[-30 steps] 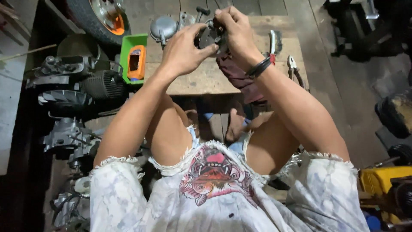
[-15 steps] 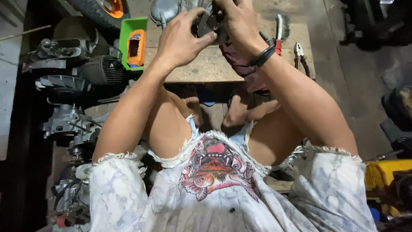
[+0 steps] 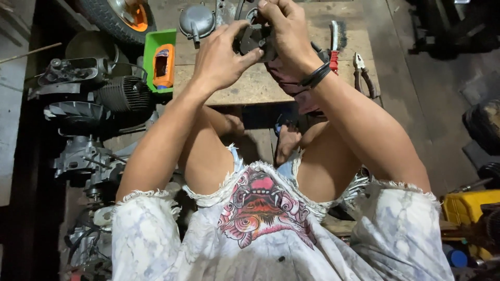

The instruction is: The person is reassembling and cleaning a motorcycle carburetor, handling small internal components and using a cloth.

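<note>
A dark, greasy metal part is gripped tight by both the left hand and right hand, fingers clamped round it, just above the worn wooden surface.

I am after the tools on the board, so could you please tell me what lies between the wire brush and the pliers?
In the head view, only bare wooden board shows between the wire brush and the pliers.

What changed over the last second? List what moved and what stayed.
Little changed. Both hands climbed toward the top of the view, likely because the camera tilted. The left hand and right hand stay clamped on the dark metal part above the wooden board. The wire brush, pliers and green tray lie as before.
</note>
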